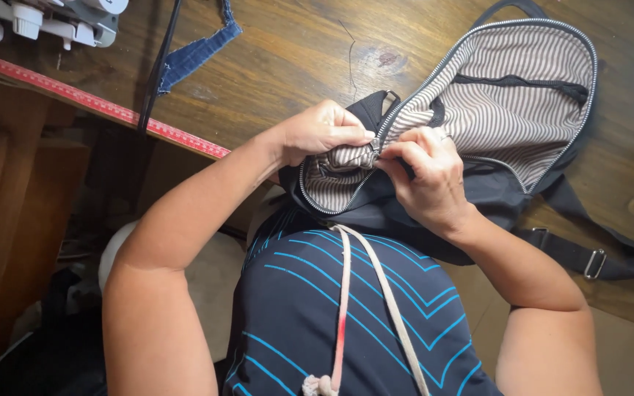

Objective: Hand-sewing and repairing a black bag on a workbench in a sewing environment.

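Zipper slider sits exactly between the two hands, at the near end of the bag's opening, where the zipper teeth curve down on one side and run away up and to the right on the other side. The dark backpack lies open on the tabletop, its striped lining facing up, and its long axis goes from the hands away toward the far right. So the greater part of the bag is beyond the right hand, and only the small near corner is under the left one.

The left hand is closed almost to a fist, thumb and forefinger pinching the lining and the zipper tape just left of the slider. The right hand is also closed, its fingertips pressed on the fabric just right of the slider, nearly touching the left thumb. Both hands are equally near to the slider; I cannot tell which finger really has the metal piece itself.

Beyond the right wrist a black strap with a metal buckle goes off to the right. Far from the left hand, a strip of blue denim and a red measuring ruler lie along the tabletop edge, and a white machine part stands at the far corner.
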